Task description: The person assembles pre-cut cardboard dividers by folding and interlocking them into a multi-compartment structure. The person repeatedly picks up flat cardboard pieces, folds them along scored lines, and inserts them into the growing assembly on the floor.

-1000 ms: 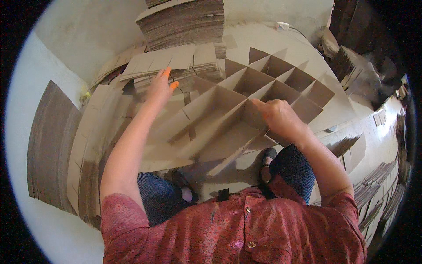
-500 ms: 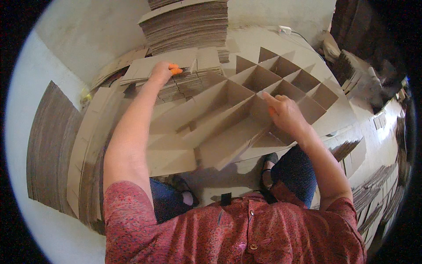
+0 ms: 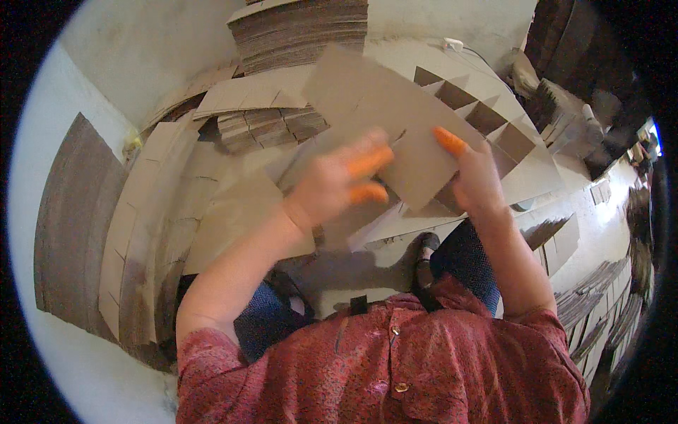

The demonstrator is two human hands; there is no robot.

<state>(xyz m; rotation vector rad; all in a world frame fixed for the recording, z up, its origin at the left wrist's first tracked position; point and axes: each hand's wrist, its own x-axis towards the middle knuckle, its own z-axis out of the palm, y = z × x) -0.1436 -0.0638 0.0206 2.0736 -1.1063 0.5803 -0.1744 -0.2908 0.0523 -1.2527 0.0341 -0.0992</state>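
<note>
A flat cardboard sheet [image 3: 381, 95] with short slits is held up, tilted, above the cardboard grid divider [image 3: 487, 116]. My right hand [image 3: 477, 177] grips the sheet at its right side, an orange-covered finger lying over its face. My left hand [image 3: 339, 173] is blurred by motion at the sheet's lower left edge. Its fingers look spread, with orange covers on some of them. The sheet and both hands hide much of the divider; its far right cells still show.
Behind my left hand lies a pile of cardboard strips [image 3: 272, 127]. A tall cardboard stack [image 3: 300, 42] stands at the back wall. More slitted cardboard [image 3: 134, 233] leans at the left. Further bundles [image 3: 593, 304] lie at the right. A white plug [image 3: 453, 44] with a cable rests on the table's far side.
My left hand has come from the strip pile toward the middle. The cardboard sheet is now raised over the divider, and my right hand has shifted from the divider onto the sheet.
</note>
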